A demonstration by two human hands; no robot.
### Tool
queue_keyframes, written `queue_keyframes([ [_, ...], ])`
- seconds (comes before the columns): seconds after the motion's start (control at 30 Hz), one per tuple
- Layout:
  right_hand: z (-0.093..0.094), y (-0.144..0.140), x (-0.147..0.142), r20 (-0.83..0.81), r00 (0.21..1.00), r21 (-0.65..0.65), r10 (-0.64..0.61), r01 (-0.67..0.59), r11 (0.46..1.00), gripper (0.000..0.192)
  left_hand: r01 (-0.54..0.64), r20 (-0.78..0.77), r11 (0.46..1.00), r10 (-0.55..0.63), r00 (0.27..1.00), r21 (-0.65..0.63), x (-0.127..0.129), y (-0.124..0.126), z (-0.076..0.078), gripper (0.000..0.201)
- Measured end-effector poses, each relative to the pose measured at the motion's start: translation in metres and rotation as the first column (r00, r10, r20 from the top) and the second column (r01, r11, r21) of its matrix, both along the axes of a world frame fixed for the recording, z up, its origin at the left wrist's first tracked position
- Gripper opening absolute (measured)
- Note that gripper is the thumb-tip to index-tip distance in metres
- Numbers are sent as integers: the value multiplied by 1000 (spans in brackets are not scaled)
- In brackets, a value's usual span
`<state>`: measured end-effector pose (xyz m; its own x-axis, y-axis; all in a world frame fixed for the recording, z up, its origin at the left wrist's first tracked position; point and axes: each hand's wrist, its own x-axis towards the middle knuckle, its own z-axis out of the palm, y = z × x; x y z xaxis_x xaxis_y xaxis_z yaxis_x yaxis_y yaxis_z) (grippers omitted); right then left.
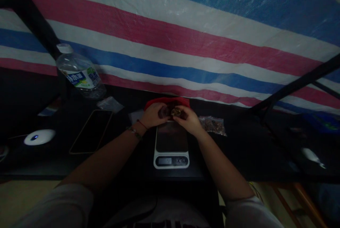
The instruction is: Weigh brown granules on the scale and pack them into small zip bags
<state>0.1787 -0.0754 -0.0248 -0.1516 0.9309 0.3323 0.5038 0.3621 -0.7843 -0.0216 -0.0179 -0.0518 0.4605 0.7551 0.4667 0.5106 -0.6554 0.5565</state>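
Head view, dim light. Item: small clear bag, held between both hands above the far end of a kitchen scale, which sits at the near edge of the dark table. Brownish bits show at the bag's mouth, beside the right fingertips; what they are cannot be told.

Risk, as judged: the bag hangs over the gap between the scale and a red container just behind it. If the mouth tips or the pinch slackens, the contents could scatter across the black tabletop, where they would be hard to find in this light.

Left hand: curled closed around the bag's left side. Right hand: fingers bent in a pinch at the bag's mouth, touching the brown bits.

Nearby: filled bags to the right; phone and spare empty bags to the left; water bottle at the far left; a white puck-shaped device near the left edge.
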Motion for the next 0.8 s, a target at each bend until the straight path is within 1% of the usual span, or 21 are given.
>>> queue_keyframes([
  [0.17,4,15,-15,14,998,-16,-53,54,998,51,0,36,999,2,999,-53,0,-1,2,38],
  [0.2,6,15,-17,44,997,-18,-62,63,998,48,-8,47,998,11,999,-59,0,-1,2,38],
  [0.27,13,17,-21,137,989,-6,-50,51,999,36,-23,66,998,27,997,-66,-1,-1,2,37],
  [0.33,22,18,-23,226,974,38,-9,0,999,26,-25,81,997,31,996,-71,-1,-1,3,35],
  [0.4,30,20,-25,285,958,98,36,-66,993,23,-20,94,997,28,995,-76,-1,-2,3,34],
  [0.47,37,21,-26,319,944,137,80,-129,982,24,-12,106,996,21,994,-85,-1,-3,5,34],
  [0.57,43,22,-28,332,935,146,128,-185,972,30,-21,141,995,34,989,-94,0,-5,7,34],
  [0.7,44,20,-30,315,942,166,117,-176,970,38,-41,215,994,63,975,-105,0,-8,9,35],
  [0.8,42,17,-28,325,940,174,105,-168,970,42,-27,259,992,59,964,-127,0,-9,8,36],
])
